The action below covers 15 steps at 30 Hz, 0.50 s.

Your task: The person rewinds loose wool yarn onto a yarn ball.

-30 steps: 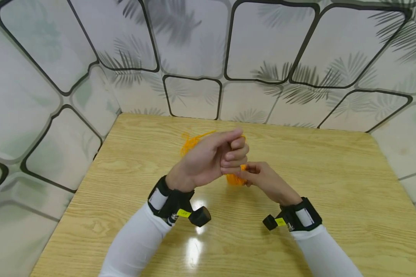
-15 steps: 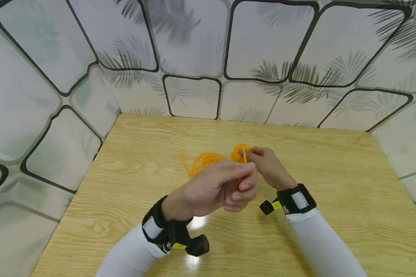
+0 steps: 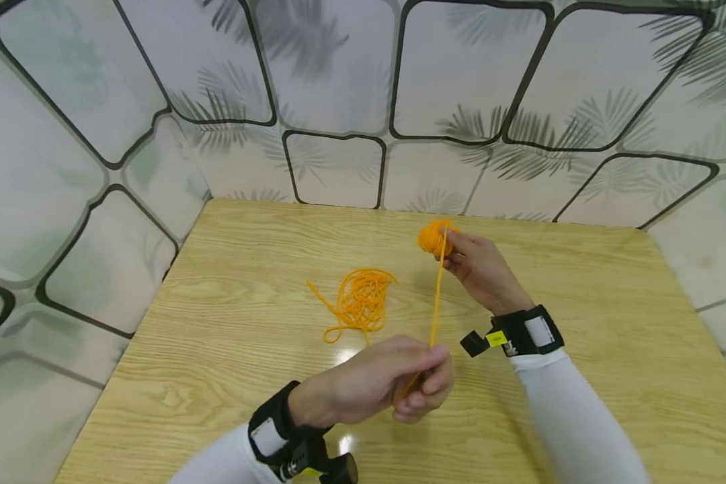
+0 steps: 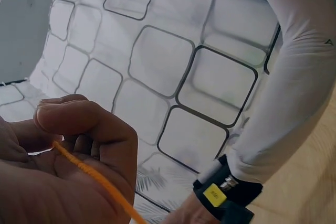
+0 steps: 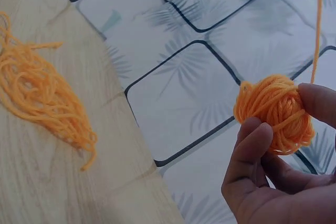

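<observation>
An orange ball of yarn [image 3: 432,238] is pinched between the thumb and fingers of my right hand [image 3: 487,272], raised toward the back of the table. In the right wrist view, the wound ball [image 5: 274,109] shows its layered strands. From it a taut orange strand [image 3: 438,296] runs down to my left hand [image 3: 393,378], whose thumb and forefinger pinch it near the front. The left wrist view shows the strand [image 4: 100,178] crossing the palm and passing under the curled fingers. A loose tangle of orange yarn [image 3: 363,300] lies on the table, left of the taut strand.
The wooden table [image 3: 218,269] backs onto a patterned wall [image 3: 339,74], with another wall panel [image 3: 42,202] on the left. Both wrists wear black camera straps, the left strap [image 3: 287,430] and the right strap [image 3: 529,331].
My right hand has carried the yarn ball up and away toward the back, while my left hand has drawn nearer to me. The strand between them has lengthened, and the loose tangle is now uncovered.
</observation>
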{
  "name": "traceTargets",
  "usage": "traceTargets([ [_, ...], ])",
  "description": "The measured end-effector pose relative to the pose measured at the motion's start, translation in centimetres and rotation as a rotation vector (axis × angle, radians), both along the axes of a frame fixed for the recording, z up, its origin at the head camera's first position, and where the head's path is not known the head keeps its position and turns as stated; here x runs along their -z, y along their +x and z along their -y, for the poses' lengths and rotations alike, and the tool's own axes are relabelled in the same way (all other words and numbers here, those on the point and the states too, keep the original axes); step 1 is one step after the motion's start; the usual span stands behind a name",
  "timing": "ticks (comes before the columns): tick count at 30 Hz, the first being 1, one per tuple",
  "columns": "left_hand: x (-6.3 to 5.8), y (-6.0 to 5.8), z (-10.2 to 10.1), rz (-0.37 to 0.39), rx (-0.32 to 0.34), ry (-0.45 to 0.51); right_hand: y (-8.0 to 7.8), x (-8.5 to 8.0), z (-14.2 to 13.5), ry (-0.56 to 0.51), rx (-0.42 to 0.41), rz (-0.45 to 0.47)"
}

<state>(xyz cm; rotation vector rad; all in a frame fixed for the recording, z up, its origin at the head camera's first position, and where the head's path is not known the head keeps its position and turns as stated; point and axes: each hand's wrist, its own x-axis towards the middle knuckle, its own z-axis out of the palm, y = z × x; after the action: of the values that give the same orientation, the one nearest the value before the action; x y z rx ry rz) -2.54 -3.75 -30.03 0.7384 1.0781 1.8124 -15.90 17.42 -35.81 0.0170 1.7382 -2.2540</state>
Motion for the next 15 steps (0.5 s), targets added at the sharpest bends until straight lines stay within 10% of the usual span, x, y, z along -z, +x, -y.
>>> traceTargets([
  [15, 5.8, -2.1, 1.0, 0.271, -0.175, -0.052, 0.4, -3.9, -1.4, -0.05, -0.152, -0.133],
])
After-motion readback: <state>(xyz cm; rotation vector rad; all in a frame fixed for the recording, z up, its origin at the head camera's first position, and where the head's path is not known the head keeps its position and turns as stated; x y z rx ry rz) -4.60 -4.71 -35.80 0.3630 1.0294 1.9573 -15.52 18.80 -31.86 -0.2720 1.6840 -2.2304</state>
